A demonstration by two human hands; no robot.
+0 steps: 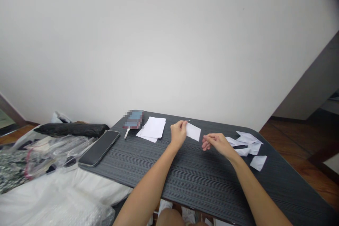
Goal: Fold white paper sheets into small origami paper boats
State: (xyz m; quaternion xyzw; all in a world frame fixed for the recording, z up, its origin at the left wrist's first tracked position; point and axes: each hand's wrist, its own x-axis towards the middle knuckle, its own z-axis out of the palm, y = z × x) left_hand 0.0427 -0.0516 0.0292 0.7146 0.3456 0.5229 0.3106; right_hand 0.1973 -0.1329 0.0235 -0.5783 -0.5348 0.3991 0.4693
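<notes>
My left hand (178, 134) pinches the left edge of a small white piece of paper (193, 131), held up over the dark table. Just right of that paper is my right hand (215, 143), its fingers loosely curled and a little apart, with nothing visible in them. A narrow gap separates it from the paper. Several folded white paper pieces (259, 162) lie on the table beyond and to the right of my right hand. Left of my left hand sits a small stack of flat white sheets (153, 127).
The dark wood-grain table (201, 180) stands against a pale wall (169, 42). On its left edge lies a phone (100, 148). A blurred-out blue and red item (134, 119) with a white stick-like piece (127, 133) is farther back. Plastic bags (66, 148) are heaped at left.
</notes>
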